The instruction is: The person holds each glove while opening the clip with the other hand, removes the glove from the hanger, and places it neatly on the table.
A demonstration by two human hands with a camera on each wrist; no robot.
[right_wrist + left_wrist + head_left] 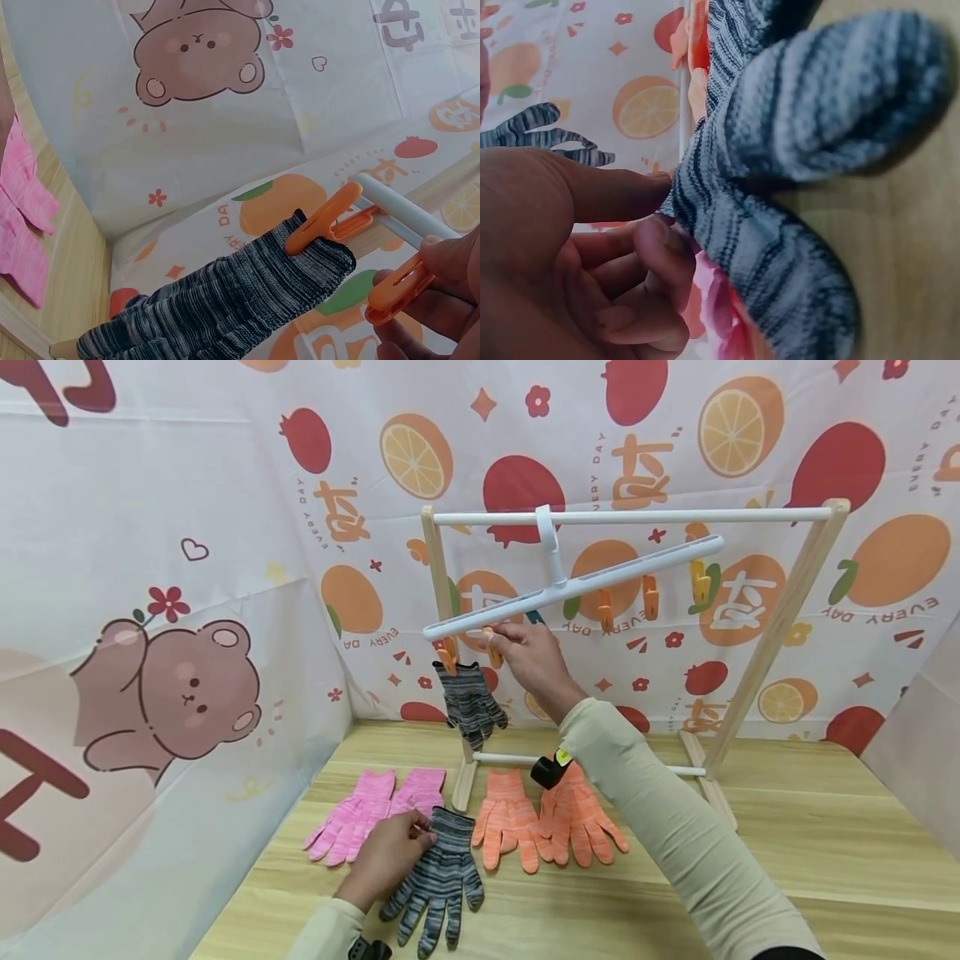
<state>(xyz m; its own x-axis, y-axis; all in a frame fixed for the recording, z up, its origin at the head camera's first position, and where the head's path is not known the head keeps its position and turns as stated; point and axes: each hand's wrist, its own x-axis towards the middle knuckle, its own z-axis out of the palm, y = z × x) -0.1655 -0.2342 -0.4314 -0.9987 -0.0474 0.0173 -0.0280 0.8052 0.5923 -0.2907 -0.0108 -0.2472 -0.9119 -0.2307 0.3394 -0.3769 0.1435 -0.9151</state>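
My left hand (pixel 390 853) pinches the edge of a grey-and-black striped knit glove (pixel 444 872) lying on the table, near its cuff. In the left wrist view, thumb and fingertips meet at the glove's fabric (pixel 694 187). My right hand (pixel 538 667) is raised to the white hanger (pixel 570 589), pinching an orange clothespin (pixel 403 289) that hangs from its lower left part. Just left of it, another orange clothespin (pixel 324 219) grips the cuff of a matching striped glove (pixel 471 700), which hangs fingers down. The hanger tilts, its left end lower.
The hanger hooks over the white rail of a wooden-sided rack (pixel 780 635). Further right on it are orange clothespins (pixel 650 597) and a yellow clothespin (pixel 700 581). Pink gloves (pixel 360 814) and orange gloves (pixel 510 818) lie on the wooden table (pixel 795 860), before a printed cloth backdrop.
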